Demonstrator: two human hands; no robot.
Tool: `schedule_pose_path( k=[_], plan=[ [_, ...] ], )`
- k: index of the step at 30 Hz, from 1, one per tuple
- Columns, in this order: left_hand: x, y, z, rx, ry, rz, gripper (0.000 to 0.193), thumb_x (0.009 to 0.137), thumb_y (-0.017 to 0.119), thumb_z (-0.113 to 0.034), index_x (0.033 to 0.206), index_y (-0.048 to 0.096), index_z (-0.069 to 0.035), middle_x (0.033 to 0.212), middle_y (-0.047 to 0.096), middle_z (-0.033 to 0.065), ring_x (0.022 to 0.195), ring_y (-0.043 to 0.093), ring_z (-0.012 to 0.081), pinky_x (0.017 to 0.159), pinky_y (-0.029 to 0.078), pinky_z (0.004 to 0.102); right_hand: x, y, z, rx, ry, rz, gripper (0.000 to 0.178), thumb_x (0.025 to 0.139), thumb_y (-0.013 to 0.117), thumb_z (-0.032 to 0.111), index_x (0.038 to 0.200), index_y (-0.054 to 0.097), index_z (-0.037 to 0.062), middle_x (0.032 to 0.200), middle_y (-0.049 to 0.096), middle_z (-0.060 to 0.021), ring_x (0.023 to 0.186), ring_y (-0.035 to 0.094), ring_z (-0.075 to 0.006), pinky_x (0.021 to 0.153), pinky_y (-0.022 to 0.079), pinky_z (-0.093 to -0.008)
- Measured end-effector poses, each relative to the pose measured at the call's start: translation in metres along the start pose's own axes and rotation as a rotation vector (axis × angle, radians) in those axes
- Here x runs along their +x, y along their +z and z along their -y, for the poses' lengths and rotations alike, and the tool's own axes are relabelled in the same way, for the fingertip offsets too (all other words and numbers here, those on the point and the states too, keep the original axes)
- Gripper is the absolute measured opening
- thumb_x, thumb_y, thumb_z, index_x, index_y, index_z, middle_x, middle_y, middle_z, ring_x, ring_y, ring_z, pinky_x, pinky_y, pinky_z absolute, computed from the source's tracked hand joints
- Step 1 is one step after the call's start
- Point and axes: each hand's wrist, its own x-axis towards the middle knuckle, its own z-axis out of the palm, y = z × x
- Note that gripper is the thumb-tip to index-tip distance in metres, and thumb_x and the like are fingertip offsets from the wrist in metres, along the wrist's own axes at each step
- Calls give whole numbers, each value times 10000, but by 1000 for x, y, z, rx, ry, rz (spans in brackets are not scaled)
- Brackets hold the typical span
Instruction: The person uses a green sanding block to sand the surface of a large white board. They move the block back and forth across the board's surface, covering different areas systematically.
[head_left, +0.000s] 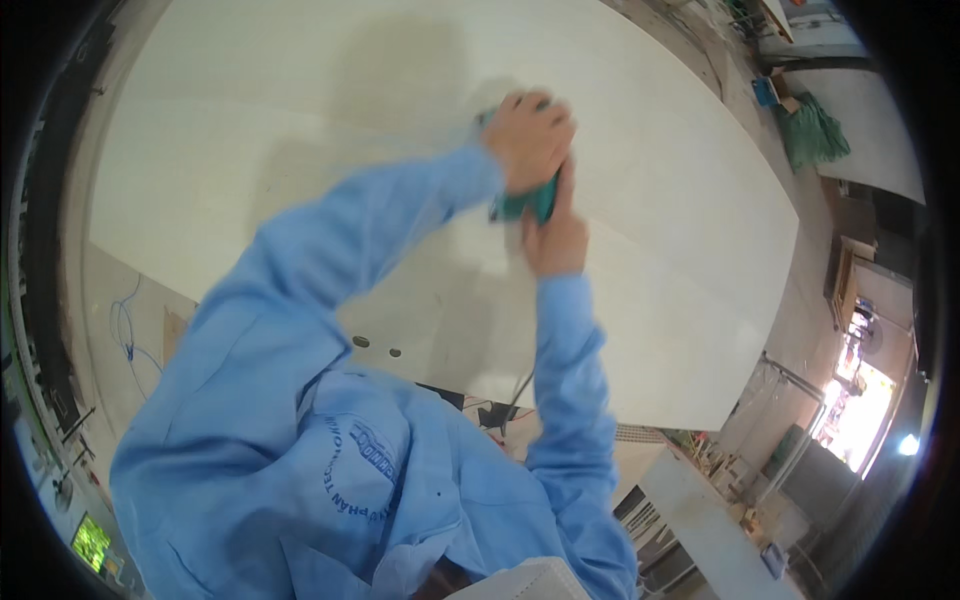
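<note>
A teal power sander [543, 202] lies flat on a large pale panel [660, 290], a bit right of the middle. My left hand [530, 140] is wrapped over the top of it from the far side. Closer to me, my right hand [558, 240] grips its near end, with a finger stretched along the body. Both hands are slightly blurred and cover most of the tool, so its base shows only in part. A dark cord [521, 390] runs past my right forearm at the panel's near edge.
Two oval holes [361, 341] pierce the panel near my chest. A blue cable [128, 345] lies looped on the floor at left. A white bench [690, 510] with clutter stands at lower right. Green sacking [815, 132] lies at upper right.
</note>
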Motion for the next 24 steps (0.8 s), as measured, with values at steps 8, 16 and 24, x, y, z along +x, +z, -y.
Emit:
schedule_pose_path(
  k=[8, 16, 24],
  plan=[
    [-213, -135, -121, -346, -152, 230, 347, 793, 653, -224, 1105, 686, -75, 1346, 578, 114, 1312, 441, 354, 1078, 335, 547, -236, -20, 107, 132, 87, 229, 879, 843, 708, 77, 1579, 232, 12, 1239, 645, -278, 915, 707, -417, 725, 580, -463],
    [-45, -37, 15, -90, 36, 23, 283, 876, 591, -257, 1076, 717, -102, 1266, 630, 77, 1207, 514, 360, 992, 424, 501, -26, 12, 40, 18, 85, 83, 931, 823, 652, 84, 1613, 158, 104, 839, 693, -244, 729, 672, -455, 639, 533, -517],
    [-109, -34, -97, -245, 2, 23, 309, 849, 605, -238, 1098, 709, -88, 1325, 603, 110, 1229, 494, 394, 1047, 368, 565, -141, -28, 41, 60, 258, 90, 883, 896, 631, 163, 1623, 130, 152, 968, 704, -271, 793, 676, -493, 666, 549, -520]
  ],
)
